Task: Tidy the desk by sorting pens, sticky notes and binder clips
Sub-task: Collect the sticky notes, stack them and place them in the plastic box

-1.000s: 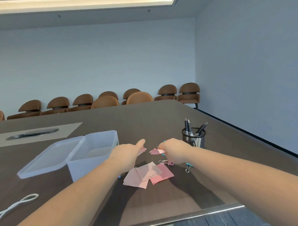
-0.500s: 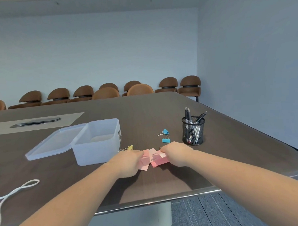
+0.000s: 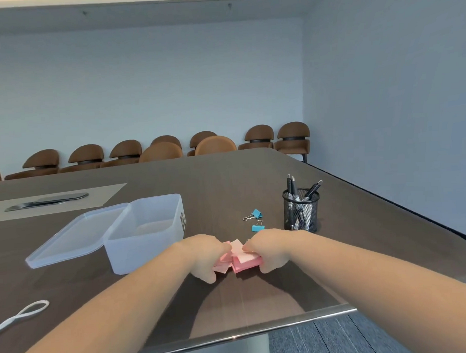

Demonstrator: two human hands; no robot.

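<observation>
A: What are the hands doing?

B: Both are on the pink sticky notes (image 3: 245, 260), at the near middle of the table (image 3: 253, 180). The left hand (image 3: 203, 253) curls its fingers over the loose sheets at the pile's 9 o'clock side; the right hand (image 3: 269, 248) pinches the thicker pad at 3 o'clock, thumb below, fingers on top.

A: And the clips?

B: Two blue binder clips (image 3: 255, 220) lie at 12 o'clock from the notes, one just behind the other, apart from the hands.

A: Pens?

B: Standing in a black mesh cup (image 3: 300, 210), at about 1 o'clock from the notes.

A: Any writing?

B: The clear plastic box (image 3: 146, 233), at 10 o'clock, has a small label on its right wall, too small to read. Its lid (image 3: 74, 236) leans against the box's left side. A white cord (image 3: 21, 316) loops at 8 o'clock.
</observation>
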